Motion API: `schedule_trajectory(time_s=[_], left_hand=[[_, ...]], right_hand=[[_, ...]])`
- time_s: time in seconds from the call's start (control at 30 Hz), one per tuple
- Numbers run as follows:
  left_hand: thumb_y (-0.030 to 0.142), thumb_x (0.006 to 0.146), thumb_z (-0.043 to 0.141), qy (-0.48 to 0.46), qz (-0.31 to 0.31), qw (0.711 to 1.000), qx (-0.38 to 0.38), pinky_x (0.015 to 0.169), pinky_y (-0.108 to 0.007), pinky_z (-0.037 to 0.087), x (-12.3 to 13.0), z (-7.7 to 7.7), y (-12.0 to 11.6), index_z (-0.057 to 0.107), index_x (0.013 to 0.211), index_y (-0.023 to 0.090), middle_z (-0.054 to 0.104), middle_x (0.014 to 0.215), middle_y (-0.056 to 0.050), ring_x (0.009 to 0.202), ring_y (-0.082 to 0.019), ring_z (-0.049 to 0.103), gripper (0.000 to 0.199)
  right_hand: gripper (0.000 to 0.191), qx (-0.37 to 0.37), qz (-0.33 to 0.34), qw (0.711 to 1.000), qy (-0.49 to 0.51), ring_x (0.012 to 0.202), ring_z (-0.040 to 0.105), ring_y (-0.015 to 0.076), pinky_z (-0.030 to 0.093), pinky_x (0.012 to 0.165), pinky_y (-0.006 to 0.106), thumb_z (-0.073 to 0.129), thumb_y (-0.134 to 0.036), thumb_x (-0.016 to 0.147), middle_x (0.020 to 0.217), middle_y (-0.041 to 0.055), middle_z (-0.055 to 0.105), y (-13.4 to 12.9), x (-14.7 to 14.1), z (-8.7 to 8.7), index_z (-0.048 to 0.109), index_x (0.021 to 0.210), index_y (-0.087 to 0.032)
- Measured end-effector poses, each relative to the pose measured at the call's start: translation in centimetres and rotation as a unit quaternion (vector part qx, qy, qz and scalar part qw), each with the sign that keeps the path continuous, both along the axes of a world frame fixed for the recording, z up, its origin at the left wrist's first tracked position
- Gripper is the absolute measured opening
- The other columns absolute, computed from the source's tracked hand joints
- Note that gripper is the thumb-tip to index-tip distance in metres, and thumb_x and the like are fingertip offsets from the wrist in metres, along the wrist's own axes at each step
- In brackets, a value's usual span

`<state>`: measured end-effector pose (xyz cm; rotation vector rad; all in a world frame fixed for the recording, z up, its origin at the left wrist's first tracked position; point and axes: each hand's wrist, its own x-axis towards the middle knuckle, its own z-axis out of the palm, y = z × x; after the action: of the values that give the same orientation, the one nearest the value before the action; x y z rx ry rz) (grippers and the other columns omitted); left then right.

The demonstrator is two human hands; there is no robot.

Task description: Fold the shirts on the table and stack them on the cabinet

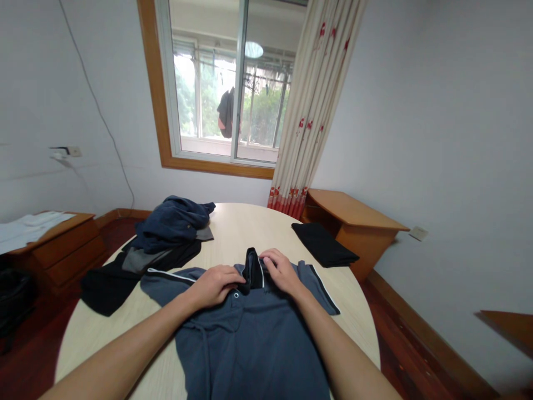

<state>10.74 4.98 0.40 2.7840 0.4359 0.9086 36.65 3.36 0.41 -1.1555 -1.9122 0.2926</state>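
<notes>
Dark grey shirt (262, 339) beneath left hand (219, 284) and right hand (281, 272), both half-curled at its collar (251, 269), grip unclear.

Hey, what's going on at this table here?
A person has both hands on a grey polo shirt spread out on the round table. The left hand and the right hand are on either side of its dark collar. A rumpled pile of clothes sits to the left, and a folded black cloth lies to the right.
</notes>
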Motion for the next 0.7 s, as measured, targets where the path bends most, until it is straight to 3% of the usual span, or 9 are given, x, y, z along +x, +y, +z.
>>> schedule_trajectory(time_s=[0.07, 0.23, 0.4, 0.53, 0.7], left_hand=[[0.009, 0.089, 0.051, 0.002, 0.000, 1.000, 0.000, 0.081, -0.030, 0.053, 0.0, 0.0, 0.0, 0.071, 0.108, 0.021, 0.074, 0.097, -0.007, 0.088, -0.019, 0.068, 0.031], [0.007, 0.088, 0.050, -0.012, 0.001, 1.000, 0.018, 0.081, -0.031, 0.053, 0.0, 0.0, 0.0, 0.071, 0.109, 0.020, 0.073, 0.098, -0.008, 0.089, -0.020, 0.068, 0.033], [0.004, 0.087, 0.047, -0.026, -0.007, 0.998, 0.053, 0.078, -0.030, 0.053, 0.0, -0.1, 0.1, 0.073, 0.106, 0.021, 0.073, 0.095, -0.008, 0.086, -0.019, 0.067, 0.036], [0.002, 0.085, 0.045, -0.048, -0.017, 0.995, 0.081, 0.076, -0.030, 0.053, 0.0, 0.1, 0.1, 0.073, 0.105, 0.020, 0.073, 0.095, -0.008, 0.085, -0.019, 0.067, 0.039], [-0.001, 0.084, 0.044, -0.090, -0.008, 0.990, 0.112, 0.076, -0.030, 0.054, 0.0, 0.5, -0.2, 0.072, 0.106, 0.020, 0.073, 0.096, -0.009, 0.085, -0.018, 0.066, 0.041]], right_hand=[[0.026, 0.000, 0.011, 1.000, -0.020, 0.108, 0.061, 0.0213, 0.046, 0.101, 0.040, 0.053, -0.018, 0.086, 0.113, 0.0095, 0.068, 0.0, 0.2, -0.2, 0.069, 0.107, -0.020], [0.068, -0.056, 0.092, 0.991, -0.077, 0.126, 0.055, 0.0242, 0.038, 0.112, 0.045, 0.053, -0.002, 0.064, 0.133, 0.0102, 0.062, -0.3, 0.1, -0.6, 0.062, 0.129, -0.021], [0.091, -0.052, 0.089, 0.988, -0.116, 0.144, 0.036, 0.0280, 0.028, 0.118, 0.051, 0.058, -0.005, 0.060, 0.157, 0.0112, 0.038, -1.2, -0.8, 0.0, 0.044, 0.148, -0.024], [0.084, -0.042, 0.079, 0.981, -0.173, 0.139, 0.042, 0.0283, 0.029, 0.116, 0.052, 0.053, 0.001, 0.058, 0.147, 0.0093, 0.051, -1.3, -1.1, 0.2, 0.057, 0.137, -0.025], [0.072, -0.027, -0.006, 0.972, -0.232, 0.120, 0.053, 0.0275, 0.034, 0.110, 0.047, 0.055, 0.001, 0.063, 0.125, 0.0117, 0.063, -1.2, -1.1, 0.5, 0.061, 0.132, -0.022]])
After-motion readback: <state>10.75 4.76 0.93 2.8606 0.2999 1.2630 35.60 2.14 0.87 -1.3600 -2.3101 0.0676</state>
